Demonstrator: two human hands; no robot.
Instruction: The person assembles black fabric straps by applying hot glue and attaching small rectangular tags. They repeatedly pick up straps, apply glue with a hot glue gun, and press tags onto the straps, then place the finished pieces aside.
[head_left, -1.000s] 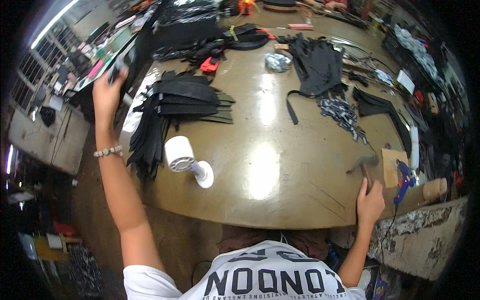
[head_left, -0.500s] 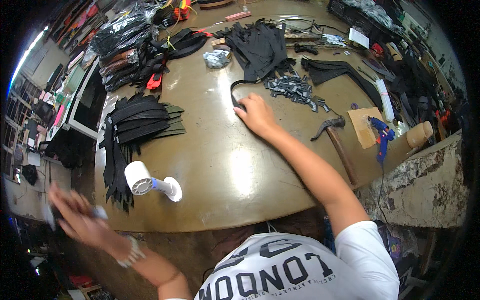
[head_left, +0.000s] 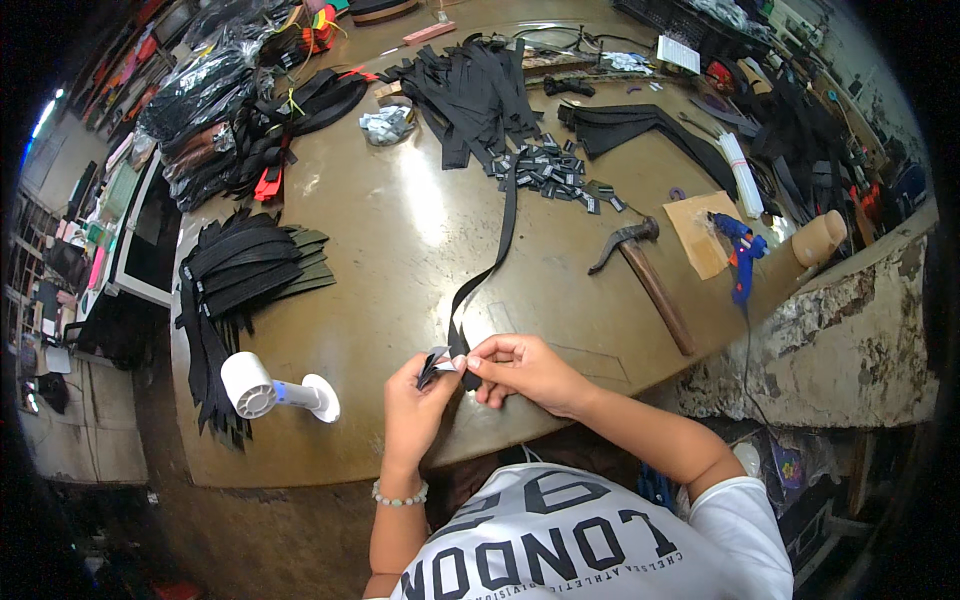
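Observation:
My left hand, a beaded bracelet on its wrist, pinches a few small black-and-white labels near the table's front edge. Fingertip to fingertip with it, my right hand grips the near end of a long black webbing strap. The strap curves away over the table to a heap of small dark folded tags. A whitish piece shows between the two hands; whether it touches the strap cannot be made out.
Finished-looking black straps lie in a bundle at left, beside a white handheld fan. Loose black straps are piled at the back. A hammer and a blue glue gun on cardboard lie at right.
My left hand has come from beyond the table's left edge to the front middle, bringing the labels. My right hand has drawn the strap end toward me, and the hands now meet.

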